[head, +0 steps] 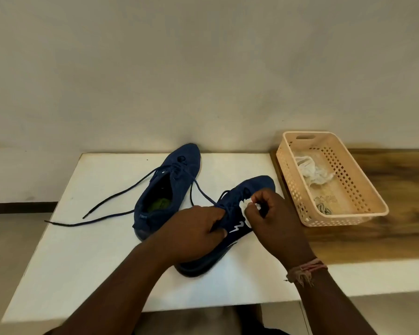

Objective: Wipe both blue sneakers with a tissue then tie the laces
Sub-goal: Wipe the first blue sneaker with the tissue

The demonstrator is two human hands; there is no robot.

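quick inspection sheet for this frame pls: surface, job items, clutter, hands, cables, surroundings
Surface: white rectangular tabletop, wooden counter adjoining on the right.
Job's things: far dark blue fabric sneaker on the tabletop, laces untied and trailing left; near dark blue sneaker with white logo being wiped; crumpled white tissue against its upper.
Clutter: peach perforated plastic basket on the counter, holding crumpled used tissues.
Grippers: left hand grips the near sneaker; right hand pinches the tissue.
Cables: nothing seen.
Surroundings: plain off-white wall.
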